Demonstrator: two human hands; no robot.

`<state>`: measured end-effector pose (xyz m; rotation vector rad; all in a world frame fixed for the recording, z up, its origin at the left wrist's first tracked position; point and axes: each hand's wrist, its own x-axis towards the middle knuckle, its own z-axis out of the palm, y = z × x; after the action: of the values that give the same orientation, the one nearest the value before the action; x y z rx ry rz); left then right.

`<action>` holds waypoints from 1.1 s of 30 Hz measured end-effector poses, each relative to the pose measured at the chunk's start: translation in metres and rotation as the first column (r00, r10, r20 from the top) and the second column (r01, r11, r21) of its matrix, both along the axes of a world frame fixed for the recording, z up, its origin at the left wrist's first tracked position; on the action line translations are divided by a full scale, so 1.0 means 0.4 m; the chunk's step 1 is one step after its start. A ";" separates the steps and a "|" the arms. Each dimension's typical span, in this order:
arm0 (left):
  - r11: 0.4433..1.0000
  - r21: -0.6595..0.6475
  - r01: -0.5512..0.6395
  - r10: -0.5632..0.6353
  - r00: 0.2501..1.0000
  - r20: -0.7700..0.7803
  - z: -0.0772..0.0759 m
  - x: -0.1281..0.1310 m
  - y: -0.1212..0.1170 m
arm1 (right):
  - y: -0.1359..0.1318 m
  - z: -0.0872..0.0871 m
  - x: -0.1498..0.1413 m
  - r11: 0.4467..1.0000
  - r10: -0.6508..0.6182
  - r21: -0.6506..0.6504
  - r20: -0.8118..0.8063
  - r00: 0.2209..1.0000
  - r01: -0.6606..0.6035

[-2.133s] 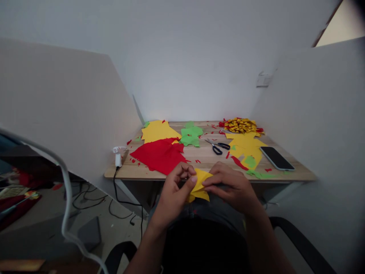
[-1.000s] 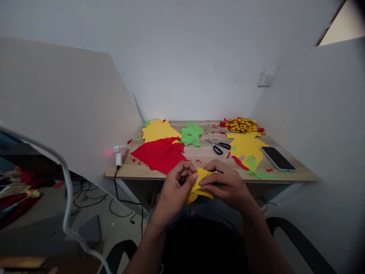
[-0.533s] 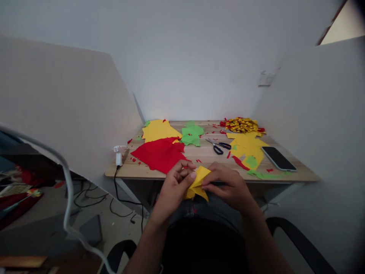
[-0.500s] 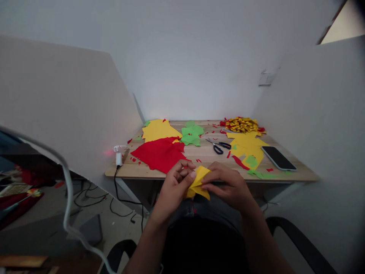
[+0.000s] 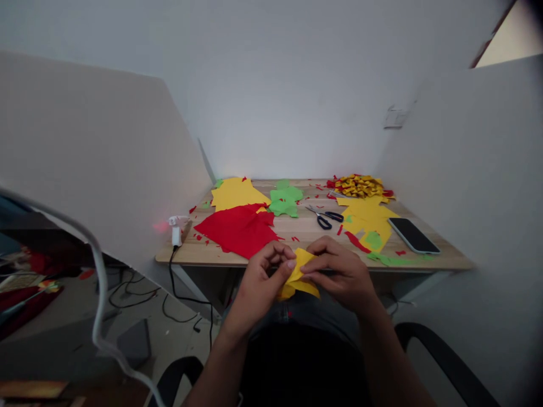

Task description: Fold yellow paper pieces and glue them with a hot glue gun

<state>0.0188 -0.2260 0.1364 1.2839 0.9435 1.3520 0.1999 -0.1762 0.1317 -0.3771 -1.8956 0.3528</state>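
yellow piece (image 5: 300, 261) now spreads its lower flap (image 5: 307, 287) farther right.

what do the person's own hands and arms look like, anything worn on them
The left hand and right hand are ungloved, with no ring or watch visible. Both forearms are bare as far as they show; no sleeves are in sight. Between them is a plain black garment.
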 end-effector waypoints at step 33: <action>0.988 -0.110 0.104 -0.081 0.978 0.192 -0.010 0.007 0.013 | 0.007 -0.016 -0.007 0.997 0.029 -0.070 -0.048 0.998 -0.033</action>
<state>0.0214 -0.2208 0.1324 1.0768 0.8121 1.2985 0.1970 -0.1733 0.1253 -0.3840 -1.8477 0.4469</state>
